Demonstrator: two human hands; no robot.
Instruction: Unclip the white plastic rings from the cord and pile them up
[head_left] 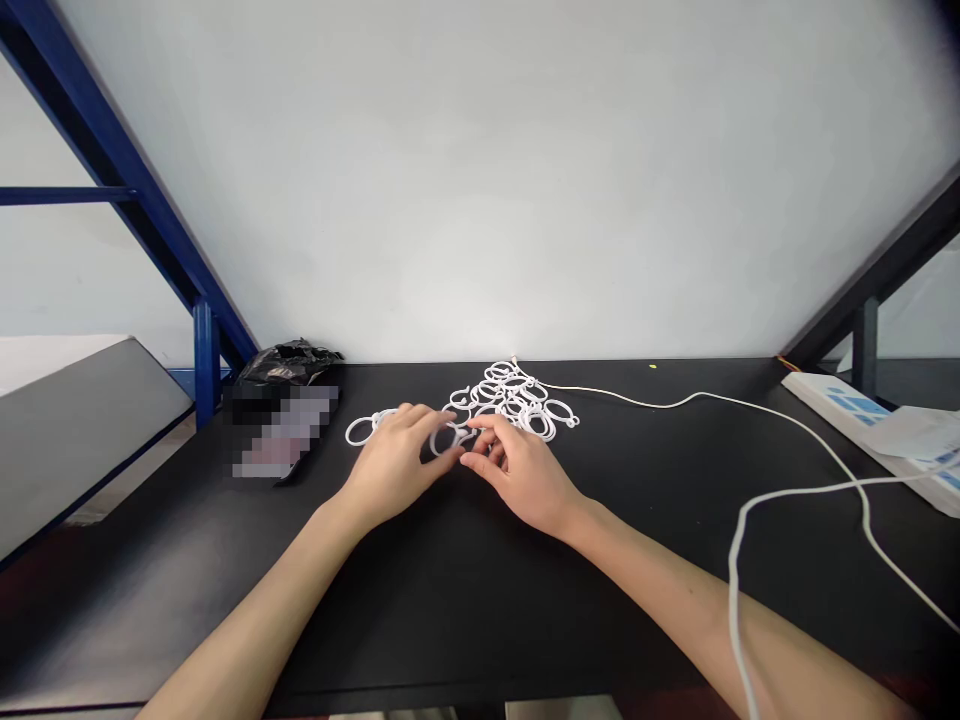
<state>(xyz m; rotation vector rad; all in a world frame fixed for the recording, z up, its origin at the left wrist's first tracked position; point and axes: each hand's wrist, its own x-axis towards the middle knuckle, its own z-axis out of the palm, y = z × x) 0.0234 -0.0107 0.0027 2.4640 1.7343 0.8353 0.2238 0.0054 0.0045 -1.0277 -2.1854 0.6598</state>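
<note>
A white ring (444, 440), like a curtain ring with a small loop at its side, is held up between my two hands. My left hand (397, 450) has its thumb and fingers curved around the ring's left side. On the other side, my right hand (521, 470) pinches near the ring's small end, its fingertips partly hidden and a little blurred. Behind my right hand lies a heap of similar white rings (517, 395) on the black table (450, 600). Left of my left hand, another white ring (359, 432) rests on the table, partly covered by the hand.
A crumpled black plastic bag (289, 360) and a blurred-out flat object (281, 440) lie at the left. A white cable (675, 398) runs rightward and loops over my right forearm. A white and blue power strip or box (840, 405) sits at the right. Blue frame bars (150, 190) rise at left.
</note>
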